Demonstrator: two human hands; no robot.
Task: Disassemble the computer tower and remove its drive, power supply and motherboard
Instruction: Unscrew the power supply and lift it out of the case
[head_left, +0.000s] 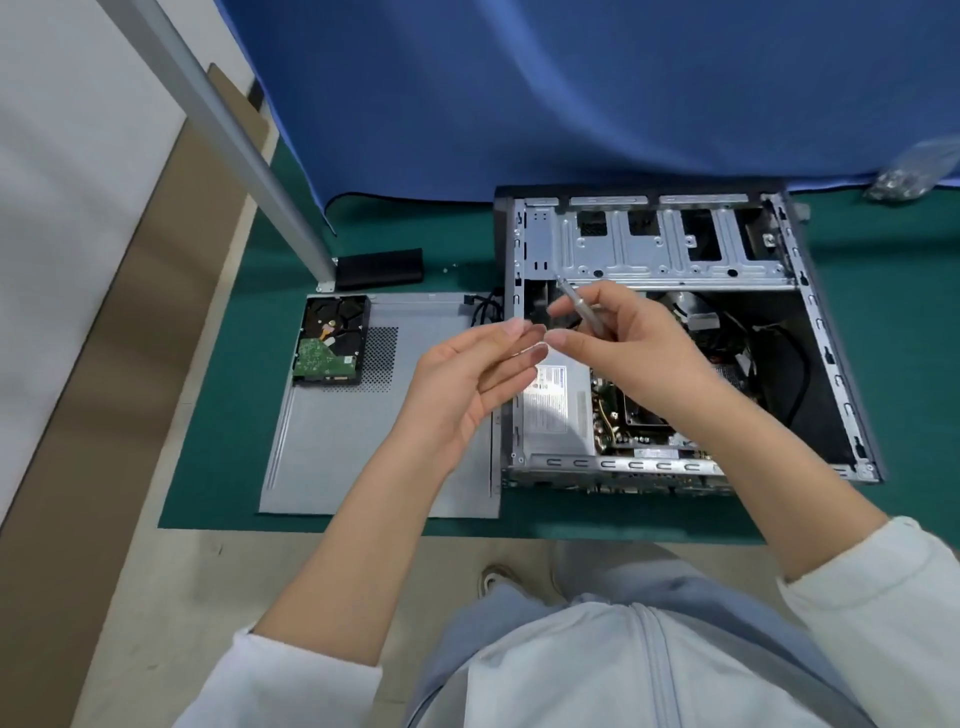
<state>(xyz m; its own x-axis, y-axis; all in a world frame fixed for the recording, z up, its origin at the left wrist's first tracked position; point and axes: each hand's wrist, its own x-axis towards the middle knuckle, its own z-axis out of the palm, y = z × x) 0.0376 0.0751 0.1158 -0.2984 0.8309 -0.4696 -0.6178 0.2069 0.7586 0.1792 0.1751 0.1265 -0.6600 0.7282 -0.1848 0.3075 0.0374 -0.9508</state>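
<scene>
The computer tower (810, 332) lies on its side on the green mat with its side open. Inside it, the silver power supply (556, 410) sits at the lower left and the motherboard (618, 421) lies beside it, partly hidden by my right arm. The removed hard drive (330, 340) rests board-up on the grey side panel (363, 441) to the left of the case. My right hand (628, 353) grips a thin silver screwdriver (571, 299), tip pointing up and left. My left hand (478, 379) hovers palm up, fingers straight, its fingertips meeting my right hand's fingertips.
A black pouch (379, 267) lies behind the side panel, next to a grey metal post (249, 156). A blue curtain (571, 93) hangs behind the mat. A clear bag of small parts (904, 179) sits at the far right. Black cables (485, 309) trail from the case's left edge.
</scene>
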